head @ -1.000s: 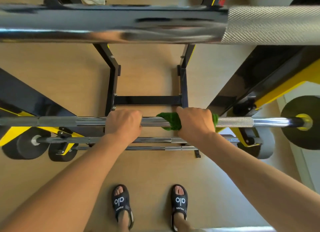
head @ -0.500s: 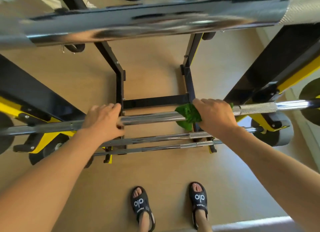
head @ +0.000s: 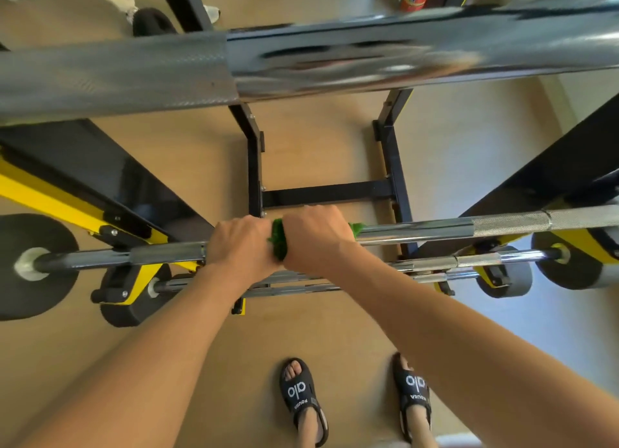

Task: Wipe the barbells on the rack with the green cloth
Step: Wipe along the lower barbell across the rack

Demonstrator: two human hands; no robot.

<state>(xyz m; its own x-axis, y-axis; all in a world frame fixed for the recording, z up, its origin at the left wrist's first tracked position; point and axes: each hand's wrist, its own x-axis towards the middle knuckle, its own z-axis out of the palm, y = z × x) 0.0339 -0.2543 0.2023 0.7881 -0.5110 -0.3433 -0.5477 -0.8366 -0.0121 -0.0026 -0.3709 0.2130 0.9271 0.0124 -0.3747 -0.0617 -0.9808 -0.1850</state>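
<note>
Barbells fill the view at several heights, and nearest the camera is a thick one (head: 301, 62), blurred, crossing the top of the frame with a knurled stretch to the left and polished chrome to the right. Below it both hands meet on a thinner barbell (head: 418, 233) resting on the black-and-yellow rack (head: 110, 223): the left hand (head: 243, 246) has its fingers curled over the bare shaft, and the right hand (head: 315, 243), touching it, has its fingers wrapped round the green cloth (head: 277, 243), which is bunched about the bar with only tufts showing on either side of the fist. Lower still lie further bars (head: 469, 261), carrying dark plates (head: 31, 266) at their ends. Farthest down are the wooden floor and two black sandals (head: 301, 400), each printed with "alo" and a smaller word I read as "POUER", though not surely. The risks, as I judge them: with the hands pressed together the cloth may catch under the left palm and stall; the bar may roll in its cradle if pushed hard along its length; and the cloth may snag on the knurling to the right.
</note>
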